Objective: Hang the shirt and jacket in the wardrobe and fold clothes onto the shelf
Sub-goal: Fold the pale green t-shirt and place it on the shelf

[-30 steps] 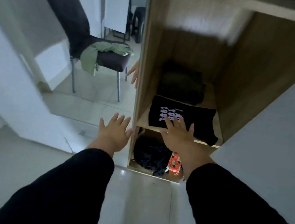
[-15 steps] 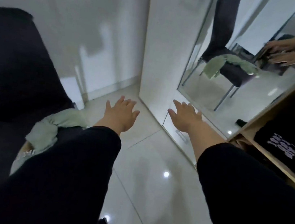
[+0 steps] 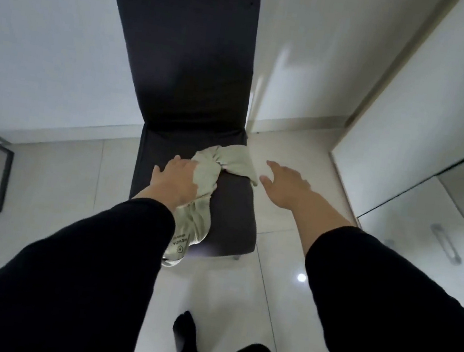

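Under the left hand (image 3: 175,181) lies a pale green garment (image 3: 208,178), crumpled on the seat of a dark chair (image 3: 181,64); the fingers lie flat on the cloth. Just right of it, the right hand (image 3: 284,186) hovers with fingers spread, holding nothing, beside the garment's far end.

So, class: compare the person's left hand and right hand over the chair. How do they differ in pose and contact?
The left hand lies on the pale green garment on the chair; the right hand hovers beside it, apparently touching nothing. The left sits over the seat; the right reaches past its edge, over the floor. Both are open, fingers extended, in black sleeves.
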Tool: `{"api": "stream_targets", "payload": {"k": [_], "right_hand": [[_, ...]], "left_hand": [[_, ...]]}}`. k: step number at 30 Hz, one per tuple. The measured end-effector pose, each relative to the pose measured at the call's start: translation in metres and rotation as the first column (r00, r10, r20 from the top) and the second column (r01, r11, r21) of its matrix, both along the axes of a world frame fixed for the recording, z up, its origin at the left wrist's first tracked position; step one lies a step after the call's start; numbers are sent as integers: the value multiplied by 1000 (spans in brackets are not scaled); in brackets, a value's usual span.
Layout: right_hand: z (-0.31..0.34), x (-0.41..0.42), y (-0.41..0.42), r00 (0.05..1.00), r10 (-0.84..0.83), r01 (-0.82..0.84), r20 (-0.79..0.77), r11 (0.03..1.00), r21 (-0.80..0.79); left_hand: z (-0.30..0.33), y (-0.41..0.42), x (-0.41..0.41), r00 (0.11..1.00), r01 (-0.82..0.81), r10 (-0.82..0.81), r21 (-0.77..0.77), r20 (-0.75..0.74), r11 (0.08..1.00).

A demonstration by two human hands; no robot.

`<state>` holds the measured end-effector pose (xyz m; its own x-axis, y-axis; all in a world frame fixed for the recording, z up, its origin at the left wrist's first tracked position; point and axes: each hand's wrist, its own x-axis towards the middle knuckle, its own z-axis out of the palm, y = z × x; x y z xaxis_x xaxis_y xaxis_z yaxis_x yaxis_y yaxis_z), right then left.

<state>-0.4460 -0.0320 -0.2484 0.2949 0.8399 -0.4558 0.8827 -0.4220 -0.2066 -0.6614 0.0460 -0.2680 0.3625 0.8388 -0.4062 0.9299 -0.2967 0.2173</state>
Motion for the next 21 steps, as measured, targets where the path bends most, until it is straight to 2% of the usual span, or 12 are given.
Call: {"api": "stream_targets", "payload": {"k": [5, 10, 12, 16, 21], "right_hand": [[-61, -39, 37, 987, 132, -142, -87, 983, -119], [-124, -69, 69, 950, 288, -303, -118, 944, -134], [-152, -86, 77, 938, 301, -326, -172, 935, -139], [-201, -113, 77, 946, 169, -225, -278, 957, -181], [-232, -125, 81, 967, 42, -59, -250, 996, -61]], "left_hand": [[-56, 11, -40, 993, -122, 121, -137, -11, 983], [-120, 16, -56, 965, -234, 255, -227, 66, 945], [-153, 12, -65, 953, -263, 292, -267, 75, 927], [-210, -1, -76, 954, -251, 288, -303, 83, 919], [-229, -7, -74, 937, -300, 326, -191, 128, 935]]}}
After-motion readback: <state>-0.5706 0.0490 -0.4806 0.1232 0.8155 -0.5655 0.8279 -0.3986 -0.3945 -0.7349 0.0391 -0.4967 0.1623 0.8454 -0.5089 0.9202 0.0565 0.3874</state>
